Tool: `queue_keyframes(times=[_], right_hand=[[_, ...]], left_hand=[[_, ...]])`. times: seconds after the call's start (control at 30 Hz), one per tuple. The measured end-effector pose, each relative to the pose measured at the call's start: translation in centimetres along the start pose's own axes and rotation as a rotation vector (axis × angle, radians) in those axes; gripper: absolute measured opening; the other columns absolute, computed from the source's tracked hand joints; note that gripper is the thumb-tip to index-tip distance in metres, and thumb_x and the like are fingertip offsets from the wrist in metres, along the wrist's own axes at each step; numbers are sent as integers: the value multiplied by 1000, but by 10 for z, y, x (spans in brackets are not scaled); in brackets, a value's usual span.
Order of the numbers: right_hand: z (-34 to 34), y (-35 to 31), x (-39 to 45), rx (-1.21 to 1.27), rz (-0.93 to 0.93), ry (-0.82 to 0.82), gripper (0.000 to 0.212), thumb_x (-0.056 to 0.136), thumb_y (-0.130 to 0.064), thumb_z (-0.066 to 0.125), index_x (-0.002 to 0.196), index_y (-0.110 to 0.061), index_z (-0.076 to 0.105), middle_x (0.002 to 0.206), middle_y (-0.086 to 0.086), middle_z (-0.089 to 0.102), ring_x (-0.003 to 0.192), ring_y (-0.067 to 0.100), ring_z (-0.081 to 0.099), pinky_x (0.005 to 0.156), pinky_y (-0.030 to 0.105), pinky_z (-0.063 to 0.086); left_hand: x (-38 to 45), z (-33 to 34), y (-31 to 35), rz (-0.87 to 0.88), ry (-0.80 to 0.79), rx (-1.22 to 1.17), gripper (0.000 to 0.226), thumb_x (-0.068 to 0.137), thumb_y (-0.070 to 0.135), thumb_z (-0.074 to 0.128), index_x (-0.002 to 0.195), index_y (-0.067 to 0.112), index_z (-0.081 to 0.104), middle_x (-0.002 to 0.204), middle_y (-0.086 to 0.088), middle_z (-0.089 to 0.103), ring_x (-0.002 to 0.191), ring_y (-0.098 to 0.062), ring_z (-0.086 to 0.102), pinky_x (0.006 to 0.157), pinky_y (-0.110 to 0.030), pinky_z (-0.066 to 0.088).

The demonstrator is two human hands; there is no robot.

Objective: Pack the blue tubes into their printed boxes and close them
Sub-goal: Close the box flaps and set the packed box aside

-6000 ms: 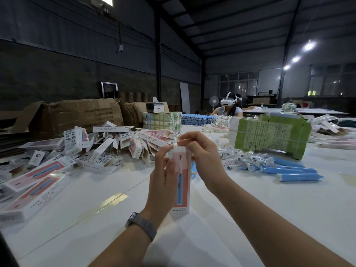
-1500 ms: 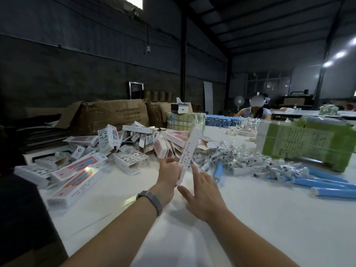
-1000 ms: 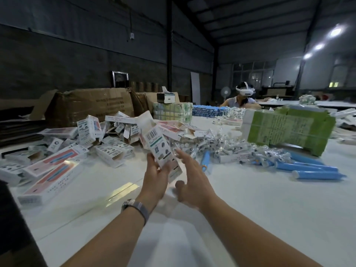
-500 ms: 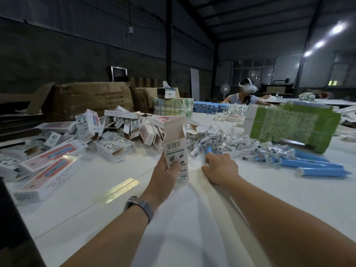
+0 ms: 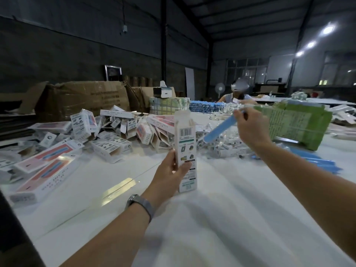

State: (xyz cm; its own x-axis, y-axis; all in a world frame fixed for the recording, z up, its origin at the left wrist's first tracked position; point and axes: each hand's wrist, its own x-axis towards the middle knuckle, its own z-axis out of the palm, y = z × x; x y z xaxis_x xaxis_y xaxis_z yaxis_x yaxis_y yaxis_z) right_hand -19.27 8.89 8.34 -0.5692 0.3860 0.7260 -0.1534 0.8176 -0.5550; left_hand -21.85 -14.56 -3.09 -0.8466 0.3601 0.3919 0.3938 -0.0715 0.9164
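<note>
Open-topped box [image 5: 185, 149]; blue tube [image 5: 221, 128] outside.

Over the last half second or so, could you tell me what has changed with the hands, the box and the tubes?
The right hand, which was down on the table among the wrapped pieces, has taken hold of a blue tube and lifted it, tilted, beside the open top of the printed box. The left hand still holds that box upright, barcode side facing the camera. The box pile and green carton stayed put.

Both forearms bare, no sleeves visible; grey metal-band wristwatch [image 5: 140, 205] on left wrist, lower centre of frame.
</note>
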Motion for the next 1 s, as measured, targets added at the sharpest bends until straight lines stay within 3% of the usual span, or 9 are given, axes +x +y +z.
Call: queue_keyframes(times=[0.07,0.17,0.27,0.4,0.5,0.73,0.9,1.0], right_hand=[[-26,-28,6,177,-40,71,31,100,-39,52,75,-21,59,61,-4,49,46,0,41,43,13,32],[-54,-68,8,350,-95,130,40,99,-45,50,68,-20,55,61,-5,47,57,10,45,56,34,43],[-65,-100,9,404,-185,169,40,99,-44,48,72,-16,57,63,-2,46,61,17,43,58,41,41],[-54,-119,1,322,-276,111,34,102,-38,48,74,-20,57,63,-3,50,56,11,44,53,35,41],[-40,-119,-2,255,-275,75,36,103,-37,47,80,-11,59,63,2,52,55,14,44,53,37,41],[-33,-129,9,210,-293,128,36,103,-37,46,82,-12,61,56,-10,46,45,3,38,46,16,30],[-9,-124,-9,45,-314,-167,34,101,-38,49,86,-11,62,60,-4,56,46,5,42,48,21,41],[0,-120,-19,90,-340,-125,19,97,-37,58,100,-19,54,57,-7,53,48,6,45,55,26,45]], left_hand=[[-1,0,1,-6,0,3,22,90,28,69,104,44,62,114,10,70,109,-17,66,94,-51,56],[-3,2,1,-11,5,-5,27,94,14,68,103,39,62,112,7,71,108,-18,66,93,-50,57],[-4,3,4,-8,2,-10,29,94,13,68,106,39,62,110,12,72,106,-12,67,93,-47,57],[-5,4,4,-8,20,-10,30,94,13,68,105,41,63,108,13,72,105,-13,68,92,-45,58],[-5,4,3,24,33,4,28,94,13,68,107,38,63,107,11,72,104,-15,68,90,-42,58],[-3,3,5,47,8,35,24,93,13,70,106,32,63,107,10,73,104,-14,67,88,-38,59],[-5,5,5,79,4,84,21,93,15,69,110,26,62,108,3,71,106,-22,66,87,-40,60],[-4,6,5,79,16,87,19,93,15,69,109,23,62,105,9,71,103,-16,67,86,-39,60]])
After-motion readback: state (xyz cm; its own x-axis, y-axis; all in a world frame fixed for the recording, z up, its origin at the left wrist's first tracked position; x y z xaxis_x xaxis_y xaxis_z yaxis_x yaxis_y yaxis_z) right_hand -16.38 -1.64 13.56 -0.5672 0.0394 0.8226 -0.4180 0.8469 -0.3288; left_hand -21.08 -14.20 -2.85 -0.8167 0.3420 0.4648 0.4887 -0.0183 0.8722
